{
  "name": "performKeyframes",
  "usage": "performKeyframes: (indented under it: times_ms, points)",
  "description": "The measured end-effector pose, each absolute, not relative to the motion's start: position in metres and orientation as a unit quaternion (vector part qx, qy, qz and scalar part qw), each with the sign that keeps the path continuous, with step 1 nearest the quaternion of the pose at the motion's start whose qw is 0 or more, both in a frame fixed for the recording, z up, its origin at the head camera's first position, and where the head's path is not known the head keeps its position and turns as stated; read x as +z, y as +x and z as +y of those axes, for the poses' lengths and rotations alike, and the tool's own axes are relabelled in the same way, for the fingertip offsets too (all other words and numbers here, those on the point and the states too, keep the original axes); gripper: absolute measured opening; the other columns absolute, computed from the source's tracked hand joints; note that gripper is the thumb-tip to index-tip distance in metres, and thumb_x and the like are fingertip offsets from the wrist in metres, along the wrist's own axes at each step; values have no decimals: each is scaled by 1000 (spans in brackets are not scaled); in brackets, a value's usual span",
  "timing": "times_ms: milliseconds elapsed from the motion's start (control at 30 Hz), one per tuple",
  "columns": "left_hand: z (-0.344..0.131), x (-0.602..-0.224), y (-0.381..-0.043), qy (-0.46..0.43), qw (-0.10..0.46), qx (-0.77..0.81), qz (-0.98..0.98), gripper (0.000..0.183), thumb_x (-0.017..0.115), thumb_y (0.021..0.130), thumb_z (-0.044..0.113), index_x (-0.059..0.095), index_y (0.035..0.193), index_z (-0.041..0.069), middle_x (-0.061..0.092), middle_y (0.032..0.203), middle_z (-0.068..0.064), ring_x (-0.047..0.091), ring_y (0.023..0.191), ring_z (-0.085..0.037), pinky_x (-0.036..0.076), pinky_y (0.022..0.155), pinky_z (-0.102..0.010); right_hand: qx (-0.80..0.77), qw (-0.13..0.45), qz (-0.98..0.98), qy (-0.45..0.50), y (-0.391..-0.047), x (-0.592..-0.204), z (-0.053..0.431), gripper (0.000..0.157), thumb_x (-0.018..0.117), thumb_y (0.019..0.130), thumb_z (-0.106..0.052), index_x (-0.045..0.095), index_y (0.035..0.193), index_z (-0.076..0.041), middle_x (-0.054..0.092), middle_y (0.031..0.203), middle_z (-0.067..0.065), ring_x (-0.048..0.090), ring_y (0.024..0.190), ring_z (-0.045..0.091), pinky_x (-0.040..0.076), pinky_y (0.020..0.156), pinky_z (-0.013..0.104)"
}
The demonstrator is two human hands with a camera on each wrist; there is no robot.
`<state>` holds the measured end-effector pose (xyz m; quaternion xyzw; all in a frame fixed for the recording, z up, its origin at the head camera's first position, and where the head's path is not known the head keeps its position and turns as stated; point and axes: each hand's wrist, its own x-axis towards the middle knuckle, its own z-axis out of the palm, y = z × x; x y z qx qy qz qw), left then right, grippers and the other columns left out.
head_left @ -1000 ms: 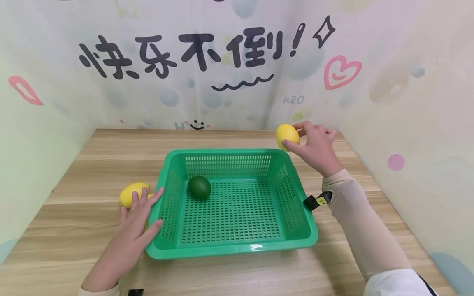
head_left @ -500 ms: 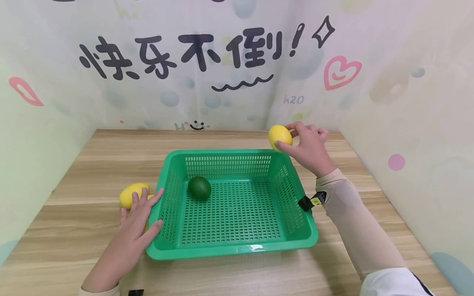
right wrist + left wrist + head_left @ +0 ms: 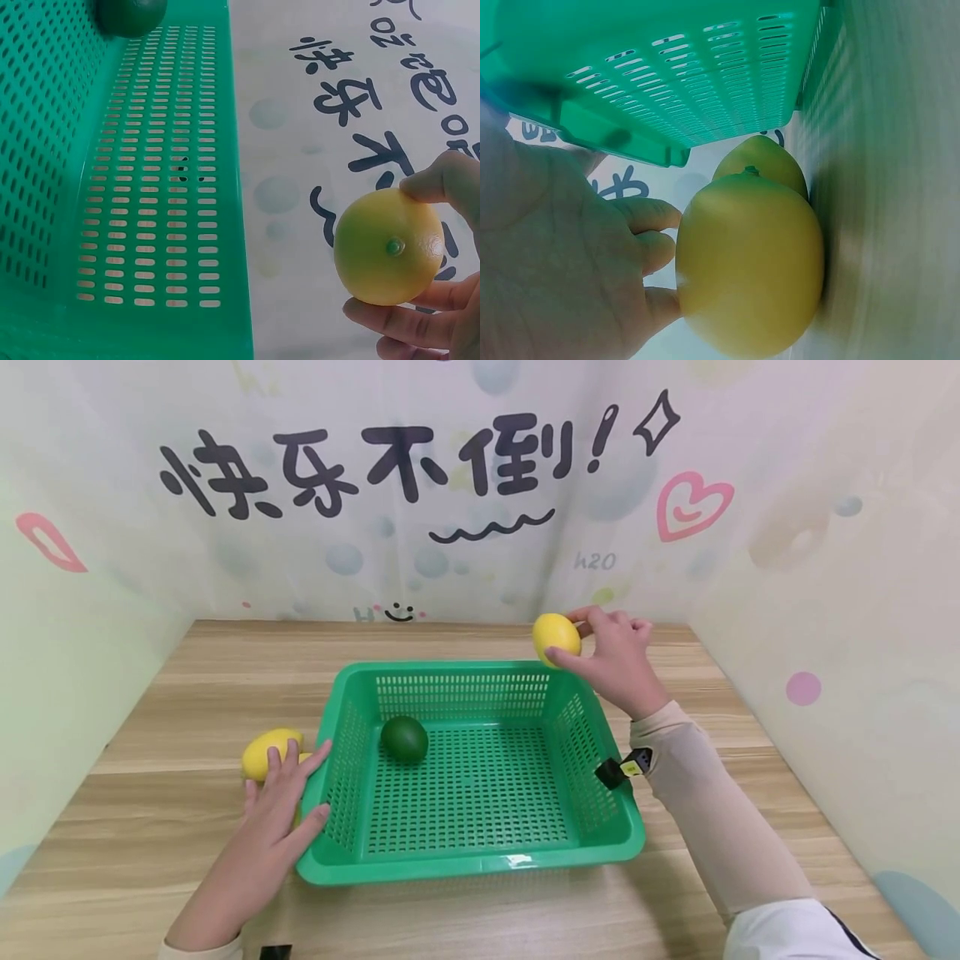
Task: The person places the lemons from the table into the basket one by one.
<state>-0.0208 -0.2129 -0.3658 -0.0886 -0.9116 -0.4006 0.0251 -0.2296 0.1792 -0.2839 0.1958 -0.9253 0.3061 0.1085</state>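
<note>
Up at the back, the pale printed backdrop is filling the whole upper scene, its bold dark lettering running across the middle. Below it the wood-grain table is stretching forward, and on it the green basket is sitting upright, perforated sides and floor showing plainly. From the right a beige sleeve is reaching in, a small black device strapped at the wrist and overlapping the basket's right rim from above. Now the hands: the left hand is resting at the basket's left rim, fingers extended and spread, gripping nothing, while the right hand is pinching the held yellow fruit between thumb and fingers. And that fruit is hanging in the air by the basket's back right corner; over in the right wrist view it is showing apart from the green rim, its little stem nub turned to the camera. Beneath the left hand, outside the basket, the near yellow fruit is lying on the table, with the far yellow fruit peeking out behind; whether the fingertips are touching the nearer one, you cannot tell. Inside the basket, towards the back left, a dark green fruit is lying alone.
</note>
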Motion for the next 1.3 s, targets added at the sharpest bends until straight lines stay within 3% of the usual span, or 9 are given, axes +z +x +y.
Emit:
performKeyframes:
  times_ms: [1300]
  points:
    - [-213, -366, -21, -84, 20, -402, -912, 64, 49, 110, 26, 19, 166, 25, 0, 168, -27, -17, 153, -46, -19, 113, -70, 298, 108, -920, 232, -224, -292, 146, 55, 78, 89, -41, 64, 126, -2, 69, 112, 13, 48, 112, 33, 12, 103, 59]
